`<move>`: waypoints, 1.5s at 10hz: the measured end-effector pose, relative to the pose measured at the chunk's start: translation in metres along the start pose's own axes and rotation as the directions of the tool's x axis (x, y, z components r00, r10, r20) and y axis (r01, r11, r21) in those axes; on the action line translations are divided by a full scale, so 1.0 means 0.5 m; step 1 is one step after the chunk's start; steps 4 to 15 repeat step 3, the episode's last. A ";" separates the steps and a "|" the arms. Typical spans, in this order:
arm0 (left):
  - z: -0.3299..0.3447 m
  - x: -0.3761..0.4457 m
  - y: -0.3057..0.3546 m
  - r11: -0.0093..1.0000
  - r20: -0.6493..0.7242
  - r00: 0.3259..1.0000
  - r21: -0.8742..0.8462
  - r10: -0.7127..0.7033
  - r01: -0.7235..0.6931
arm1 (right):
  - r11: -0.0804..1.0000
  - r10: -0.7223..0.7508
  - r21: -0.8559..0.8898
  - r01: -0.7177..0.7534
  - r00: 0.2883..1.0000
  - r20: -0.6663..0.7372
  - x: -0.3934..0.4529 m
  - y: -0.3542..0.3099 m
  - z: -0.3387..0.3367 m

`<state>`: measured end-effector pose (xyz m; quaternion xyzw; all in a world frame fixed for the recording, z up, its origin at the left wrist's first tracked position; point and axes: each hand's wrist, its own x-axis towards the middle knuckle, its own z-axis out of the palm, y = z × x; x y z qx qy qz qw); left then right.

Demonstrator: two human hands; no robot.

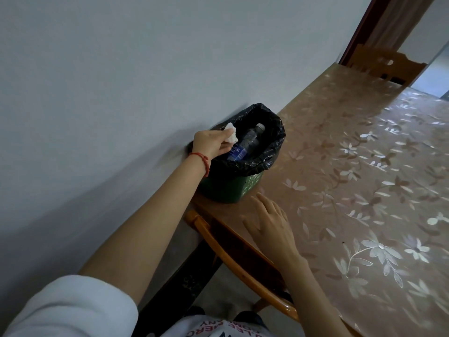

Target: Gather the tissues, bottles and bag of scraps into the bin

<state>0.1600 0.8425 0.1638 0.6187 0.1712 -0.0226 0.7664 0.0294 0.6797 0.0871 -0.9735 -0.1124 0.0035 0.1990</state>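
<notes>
A small green bin [228,189] lined with a black bag [272,144] stands on the table by the wall. Inside it lies a clear plastic bottle [250,142] with a blue label and grey cap. My left hand [210,144] is over the bin's left rim and pinches a crumpled white tissue [60,134] above the opening. My right hand [269,222] rests flat on the table just in front of the bin, fingers spread, holding nothing.
The table [352,166] has a shiny brown floral cover and runs along a pale wall [97,81]. A wooden chair back [233,259] sits at the table's near edge below my arms. Another wooden chair [386,63] stands at the far end by a doorway.
</notes>
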 end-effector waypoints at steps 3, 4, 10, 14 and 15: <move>-0.056 -0.064 -0.038 0.965 -0.037 0.977 0.168 0.212 -0.203 | 1.000 0.017 0.019 -0.017 1.000 -0.009 0.007 0.008 -0.001; -0.056 -0.064 -0.038 0.965 -0.037 0.977 0.168 0.212 -0.203 | 1.000 0.017 0.019 -0.017 1.000 -0.009 0.007 0.008 -0.001; -0.056 -0.064 -0.038 0.965 -0.037 0.977 0.168 0.212 -0.203 | 1.000 0.017 0.019 -0.017 1.000 -0.009 0.007 0.008 -0.001; -0.056 -0.064 -0.038 0.965 -0.037 0.977 0.168 0.212 -0.203 | 1.000 0.017 0.019 -0.017 1.000 -0.009 0.007 0.008 -0.001; -0.056 -0.064 -0.038 0.965 -0.037 0.977 0.168 0.212 -0.203 | 1.000 0.017 0.019 -0.017 1.000 -0.009 0.007 0.008 -0.001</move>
